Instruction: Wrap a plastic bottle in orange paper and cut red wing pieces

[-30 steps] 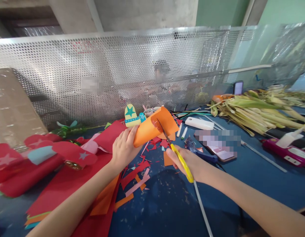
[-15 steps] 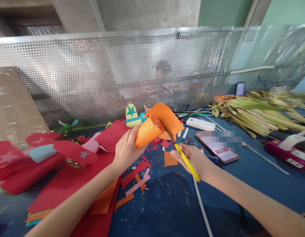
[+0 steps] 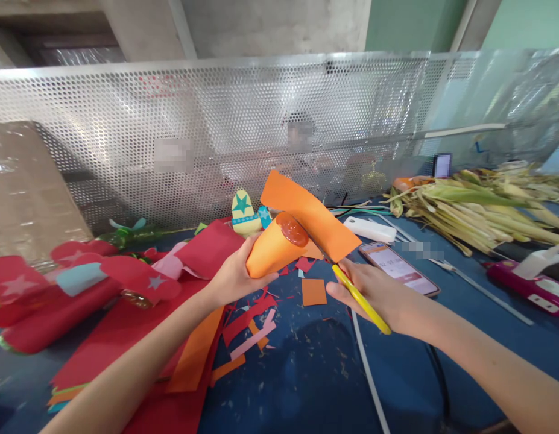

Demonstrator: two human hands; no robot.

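Note:
My left hand (image 3: 231,271) is wrapped round a bottle in an orange sheet (image 3: 271,252), tilted so its glossy reddish-orange end points up and right. In my right hand (image 3: 374,289) are yellow-handled scissors (image 3: 358,298), their blades reaching toward the bottle's rim. A broad orange strip (image 3: 313,211) lies over the blades beside that end; whether it is still joined to the wrap I cannot tell. Below the hands lie red, pink and orange scraps (image 3: 256,325) and an orange square (image 3: 314,292).
Red sheets (image 3: 170,337) and red star-decorated shapes (image 3: 138,277) lie left. On the right are a phone (image 3: 399,268), a white device (image 3: 369,229), a magenta power strip (image 3: 527,286) and corn husks (image 3: 482,199). A perforated metal panel (image 3: 243,120) stands behind, a person beyond it.
The scissors and my right hand have moved a little right and down. The orange strip has swung out straighter from the bottle's end, leaving the glossy end more exposed.

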